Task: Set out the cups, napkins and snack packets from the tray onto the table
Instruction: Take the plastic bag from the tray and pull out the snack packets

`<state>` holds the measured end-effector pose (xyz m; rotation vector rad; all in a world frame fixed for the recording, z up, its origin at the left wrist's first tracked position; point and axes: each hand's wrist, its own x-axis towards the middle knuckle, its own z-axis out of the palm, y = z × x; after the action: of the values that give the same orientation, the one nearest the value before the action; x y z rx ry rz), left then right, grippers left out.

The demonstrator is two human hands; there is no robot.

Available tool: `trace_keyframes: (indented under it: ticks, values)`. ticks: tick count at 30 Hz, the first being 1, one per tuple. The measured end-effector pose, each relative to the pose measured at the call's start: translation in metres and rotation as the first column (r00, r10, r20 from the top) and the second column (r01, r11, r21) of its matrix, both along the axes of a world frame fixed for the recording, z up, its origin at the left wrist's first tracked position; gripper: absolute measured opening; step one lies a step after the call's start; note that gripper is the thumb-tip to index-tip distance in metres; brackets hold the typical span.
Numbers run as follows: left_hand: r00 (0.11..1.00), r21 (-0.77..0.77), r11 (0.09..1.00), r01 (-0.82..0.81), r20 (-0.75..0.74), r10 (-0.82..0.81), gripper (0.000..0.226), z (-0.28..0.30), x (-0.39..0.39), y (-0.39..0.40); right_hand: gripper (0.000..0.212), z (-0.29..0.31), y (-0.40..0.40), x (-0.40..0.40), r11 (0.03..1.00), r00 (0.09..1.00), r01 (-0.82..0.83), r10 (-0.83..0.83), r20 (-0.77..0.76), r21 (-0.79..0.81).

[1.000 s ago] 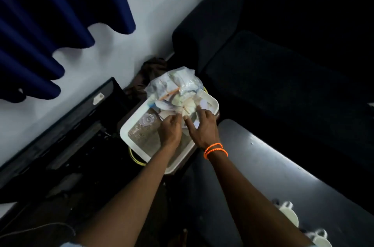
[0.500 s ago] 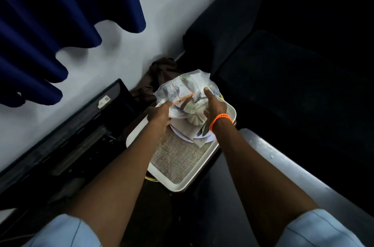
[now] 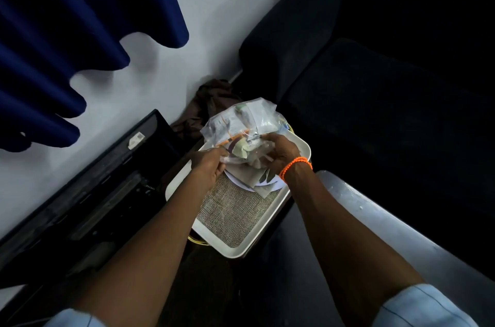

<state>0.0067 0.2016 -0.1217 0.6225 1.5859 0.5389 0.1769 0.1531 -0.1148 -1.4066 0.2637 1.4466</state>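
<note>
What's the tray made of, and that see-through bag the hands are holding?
The tray looks like smooth cream plastic with rounded rims; a coarse woven liner, maybe burlap, covers its floor. The bag looks like thin clear plastic: crinkled, shiny, contents visible.

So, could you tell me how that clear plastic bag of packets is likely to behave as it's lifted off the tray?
The bag looks floppy: its crinkled film sags between the left hand and the right hand. It is probably light, as only the fingers pinch it. Its glossy film may be slippery, and the loose packets inside could shift over the tray.
</note>
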Motion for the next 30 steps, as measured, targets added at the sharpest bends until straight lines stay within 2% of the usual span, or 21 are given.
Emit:
trace_keyframes:
  ticks: [1, 3, 7, 9, 11, 13, 15, 17, 21, 24, 25, 27, 29, 30]
  values:
    - [1.0, -0.004, 1.0, -0.002, -0.004, 0.002, 0.005, 0.001, 0.001, -0.003, 0.022, 0.001, -0.002, 0.0, 0.999, 0.999, 0.023, -0.022, -0.025, 0.039]
    - [1.0, -0.008, 1.0, -0.028, -0.015, 0.027, 0.015, 0.004, 0.004, -0.008, 0.028, 0.001, -0.001, 0.0, 0.992, 0.998, 0.064, -0.06, -0.032, 0.107]
    - [0.998, -0.012, 0.998, -0.068, -0.017, 0.068, 0.017, 0.007, 0.008, -0.012, 0.014, -0.005, 0.006, -0.005, 0.974, 0.998, 0.061, -0.06, -0.012, 0.218]
    - [0.997, -0.006, 0.998, -0.069, -0.018, 0.069, 0.013, 0.007, 0.008, -0.012, 0.017, -0.01, 0.009, -0.007, 0.966, 0.997, 0.074, -0.073, -0.014, 0.247]
    - [0.997, 0.027, 0.998, -0.065, -0.031, 0.066, 0.02, 0.003, 0.004, -0.011, 0.024, -0.014, 0.009, -0.009, 0.955, 0.992, 0.122, -0.114, -0.045, 0.269]
    - [0.996, 0.082, 0.994, -0.068, -0.055, 0.072, 0.027, 0.0, 0.0, -0.011, 0.018, -0.015, 0.008, -0.009, 0.949, 0.989, 0.143, -0.129, -0.069, 0.281]
    - [0.995, 0.119, 0.989, -0.088, -0.024, 0.092, 0.024, -0.003, -0.003, -0.01, 0.013, -0.014, 0.008, -0.009, 0.946, 0.985, 0.166, -0.145, -0.097, 0.278]
    - [0.995, 0.118, 0.989, -0.094, 0.056, 0.088, 0.028, -0.002, -0.004, -0.008, 0.026, -0.014, 0.012, -0.009, 0.94, 0.979, 0.189, -0.157, -0.132, 0.285]
    - [0.993, 0.087, 0.995, -0.041, 0.113, 0.031, 0.049, -0.005, -0.008, -0.007, 0.016, -0.003, 0.018, -0.013, 0.969, 0.996, 0.043, -0.022, -0.087, 0.244]
    - [0.996, 0.066, 0.997, -0.04, 0.085, 0.034, 0.048, -0.002, -0.009, -0.008, 0.015, 0.007, 0.017, -0.017, 0.982, 0.999, -0.035, 0.04, -0.023, 0.186]
    - [0.998, 0.097, 0.995, -0.037, 0.05, 0.032, 0.047, 0.001, -0.008, -0.009, 0.014, 0.01, 0.016, -0.017, 0.983, 0.998, -0.052, 0.048, 0.028, 0.174]
    - [0.991, 0.281, 0.959, 0.048, -0.13, -0.012, 0.055, 0.008, -0.004, -0.014, 0.012, 0.015, 0.011, -0.017, 0.987, 0.988, -0.066, 0.044, 0.148, 0.149]
    - [0.97, 0.464, 0.865, 0.188, -0.225, -0.09, 0.078, 0.02, 0.003, -0.023, 0.015, 0.022, 0.006, -0.014, 0.983, 0.988, -0.039, 0.01, 0.156, 0.181]
    - [0.966, 0.524, 0.815, 0.248, -0.199, -0.166, 0.089, 0.027, 0.009, -0.028, 0.014, 0.027, 0.003, -0.013, 0.974, 0.993, -0.022, -0.005, 0.119, 0.227]
